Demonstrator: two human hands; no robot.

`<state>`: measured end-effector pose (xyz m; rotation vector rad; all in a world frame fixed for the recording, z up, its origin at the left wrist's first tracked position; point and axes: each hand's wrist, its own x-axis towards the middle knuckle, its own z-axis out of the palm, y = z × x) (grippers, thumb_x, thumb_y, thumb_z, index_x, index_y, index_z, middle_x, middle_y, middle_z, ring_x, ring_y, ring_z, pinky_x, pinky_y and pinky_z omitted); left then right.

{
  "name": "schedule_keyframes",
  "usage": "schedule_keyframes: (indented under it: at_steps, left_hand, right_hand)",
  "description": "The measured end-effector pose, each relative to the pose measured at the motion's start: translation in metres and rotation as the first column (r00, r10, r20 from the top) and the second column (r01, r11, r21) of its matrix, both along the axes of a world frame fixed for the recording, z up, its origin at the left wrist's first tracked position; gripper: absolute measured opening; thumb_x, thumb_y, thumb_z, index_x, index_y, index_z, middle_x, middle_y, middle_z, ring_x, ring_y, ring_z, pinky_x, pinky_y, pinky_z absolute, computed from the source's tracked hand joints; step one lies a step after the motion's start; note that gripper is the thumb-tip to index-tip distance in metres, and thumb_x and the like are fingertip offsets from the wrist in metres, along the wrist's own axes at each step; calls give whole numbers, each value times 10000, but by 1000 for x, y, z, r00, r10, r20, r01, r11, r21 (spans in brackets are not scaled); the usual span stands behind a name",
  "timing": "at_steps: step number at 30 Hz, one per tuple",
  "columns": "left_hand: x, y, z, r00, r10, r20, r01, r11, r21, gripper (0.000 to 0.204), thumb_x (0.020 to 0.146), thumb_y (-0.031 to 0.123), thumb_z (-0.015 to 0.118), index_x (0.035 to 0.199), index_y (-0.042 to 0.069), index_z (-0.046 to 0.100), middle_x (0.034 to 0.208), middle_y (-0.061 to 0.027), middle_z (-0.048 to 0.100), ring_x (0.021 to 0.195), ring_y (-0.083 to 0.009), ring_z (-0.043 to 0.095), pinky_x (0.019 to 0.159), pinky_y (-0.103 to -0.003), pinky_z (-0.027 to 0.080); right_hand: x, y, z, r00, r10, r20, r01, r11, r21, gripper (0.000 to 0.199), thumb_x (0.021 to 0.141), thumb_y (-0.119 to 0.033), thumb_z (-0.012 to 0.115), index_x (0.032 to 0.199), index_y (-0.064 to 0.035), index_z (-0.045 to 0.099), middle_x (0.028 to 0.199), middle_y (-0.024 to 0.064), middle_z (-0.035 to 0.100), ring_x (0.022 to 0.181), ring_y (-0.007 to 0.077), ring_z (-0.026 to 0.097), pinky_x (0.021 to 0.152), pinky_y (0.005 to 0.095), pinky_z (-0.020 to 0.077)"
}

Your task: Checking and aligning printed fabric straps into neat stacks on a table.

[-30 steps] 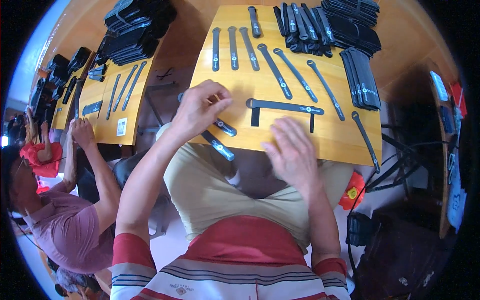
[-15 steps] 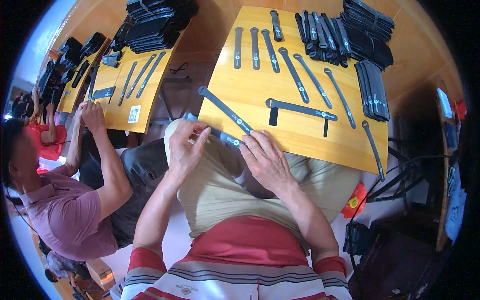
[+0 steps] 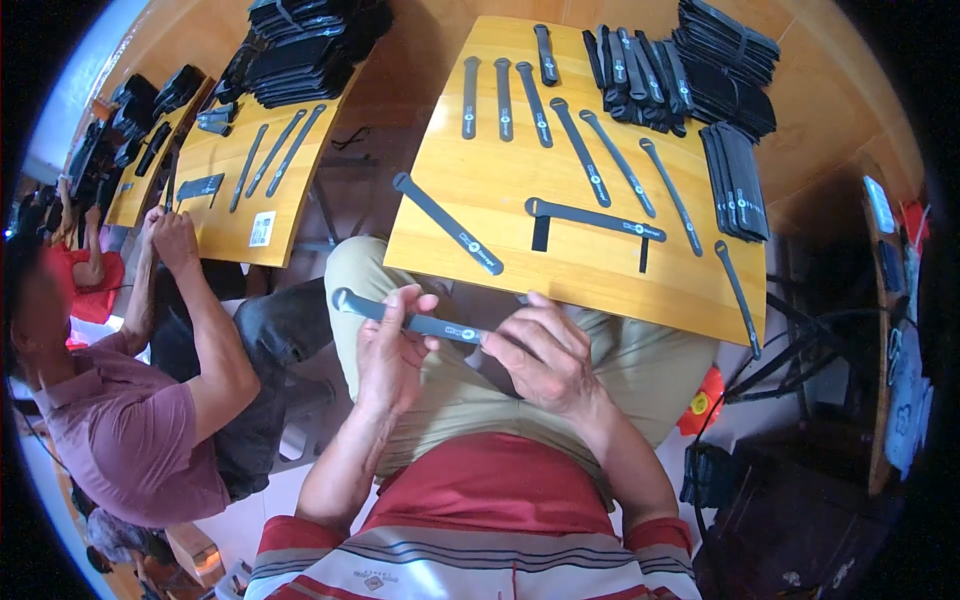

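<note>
you've got a long dark grey strap [image 3: 410,318] held over your lap, just near of the wooden table [image 3: 600,265]. your left hand [image 3: 388,352] is wrapped round its middle, fingers curled over the top & thumb under, so it's pinching the strap. round end of the strap sticks out to the left past your knuckles. your right hand [image 3: 545,350] has the other end pinched btwn thumb & fingertips, fingers bent down over it; that end is mostly hidden, can't tell how far it goes.

on the table, far of your hands: one loose strap [image 3: 447,223] lying diagonal at the near left, a strap with two short tabs [image 3: 595,219] lying crosswise mid-table, a row of single straps [image 3: 570,120] further back, & bundles of black straps [image 3: 720,70] at the far right. a thin strap [image 3: 738,296] hangs by the right edge.

left of you a co-worker in a mauve shirt [image 3: 120,430] sits at a second table [image 3: 240,190] w/ more straps & black stacks, both hands raised near its near edge.
</note>
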<state>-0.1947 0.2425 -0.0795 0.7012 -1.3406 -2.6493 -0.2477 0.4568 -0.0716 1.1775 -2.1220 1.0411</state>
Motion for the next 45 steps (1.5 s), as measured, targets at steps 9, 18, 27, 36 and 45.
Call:
schedule_keyframes:
  at_steps: [9,18,27,36,45]
  left_hand:
    - [-16,-10,30,962,-271,-34,230,872,-432,300,1043,252,614,1114,-32,678,953,-73,689,744,-129,639,657,-292,542]
    - [-78,23,39,892,-447,67,388,680,-622,161,931,125,767,1021,-8,752,808,-29,709,664,-66,637,614,-211,540]
    - [-145,36,30,779,-609,150,557,563,-611,174,965,138,728,1054,-10,746,777,-5,687,651,-56,613,606,-208,527]
    - [-176,42,13,765,-600,234,581,486,-653,138,971,95,706,1051,-14,732,832,-28,714,695,-72,657,654,-219,569]
    - [-188,37,9,743,-595,307,592,370,-716,93,950,46,714,1003,-30,723,806,-32,707,676,-72,642,640,-218,554]
  right_hand:
    - [10,63,9,875,-42,482,167,961,-220,167,861,-25,768,1022,-3,732,982,121,714,838,212,685,724,324,557]
    - [-8,106,-1,638,13,770,514,738,-438,185,916,57,679,1101,70,679,991,132,703,886,188,707,805,294,605]
    - [-46,134,-9,596,-145,789,654,658,-373,227,902,35,715,1119,86,670,947,112,713,818,149,698,743,271,600]
    - [-73,139,-28,531,-240,813,700,665,-261,207,925,-13,706,1117,62,704,941,88,718,774,128,680,697,257,579]
    - [-88,133,-25,489,-360,795,731,666,-149,168,934,-36,705,1087,27,731,936,55,698,756,102,655,643,245,579]
